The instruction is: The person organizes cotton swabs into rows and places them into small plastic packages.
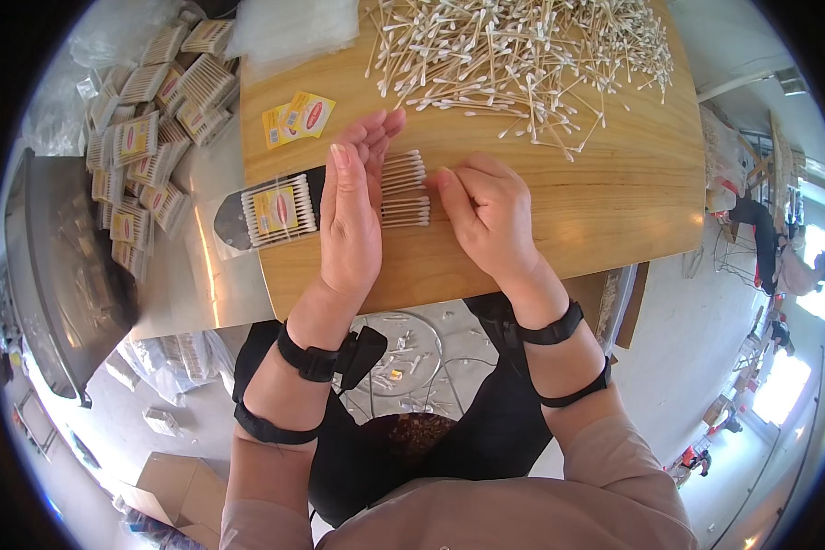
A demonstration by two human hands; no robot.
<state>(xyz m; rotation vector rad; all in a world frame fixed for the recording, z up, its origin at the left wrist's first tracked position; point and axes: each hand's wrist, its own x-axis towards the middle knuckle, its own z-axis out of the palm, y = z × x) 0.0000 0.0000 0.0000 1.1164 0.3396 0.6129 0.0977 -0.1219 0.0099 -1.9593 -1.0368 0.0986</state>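
My left hand (353, 215) stands on its edge with fingers stretched out, across a dark flat strip (232, 222) on the wooden table. To its right lies a row of cotton swabs (403, 192), partly hidden behind the hand. My right hand (493, 215) is closed, its fingers curled and the thumb by the white tips of that row. Whether anything is inside its fingers is hidden. On the strip, left of my left hand, another row of swabs (304, 203) lies side by side with a yellow card (275, 210) on it.
A large heap of loose cotton swabs (532, 55) covers the far table. Two yellow cards (298, 119) and clear plastic bags (293, 32) lie at the far left. Packed swab bundles (142, 137) pile up on a metal surface (192, 266), beside a grey bin (50, 275).
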